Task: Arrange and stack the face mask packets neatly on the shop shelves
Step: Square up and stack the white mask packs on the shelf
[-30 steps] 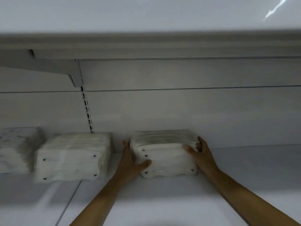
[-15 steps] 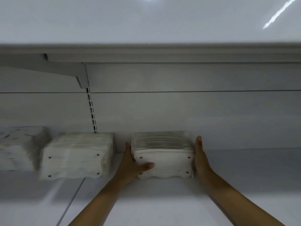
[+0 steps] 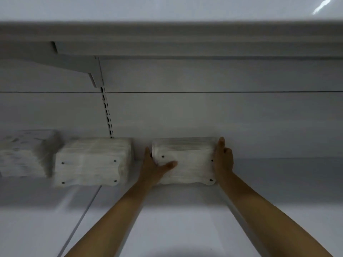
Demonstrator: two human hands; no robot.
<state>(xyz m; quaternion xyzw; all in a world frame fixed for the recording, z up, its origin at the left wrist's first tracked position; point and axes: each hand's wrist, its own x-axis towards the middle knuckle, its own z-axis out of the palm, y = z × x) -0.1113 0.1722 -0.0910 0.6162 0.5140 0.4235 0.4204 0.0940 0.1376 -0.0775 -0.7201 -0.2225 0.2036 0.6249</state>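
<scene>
Both my hands clamp one stack of face mask packets (image 3: 185, 164) between them, just right of the frame's middle. My left hand (image 3: 154, 167) presses flat against the stack's left end, its thumb laid across the front face. My right hand (image 3: 223, 160) presses the right end; one finger reaches up along the edge and the others look loosely curled, though blur hides the detail. So my grip is a sideways squeeze, palms facing each other, with the stack resting on the white shelf (image 3: 185, 219) near the back panel (image 3: 204, 117).

Toward the left of the frame sits a second stack (image 3: 89, 164), apart from mine by a narrow gap. A third stack (image 3: 24, 153), blurred, sits at the far left edge.

I judge the stack is being squared up. The packets look soft and loose, so squeezing unevenly could buckle the middle or fan the top layers. Letting go abruptly might let them spring crooked. Sliding further left could knock the neighbouring stack out of line.
</scene>
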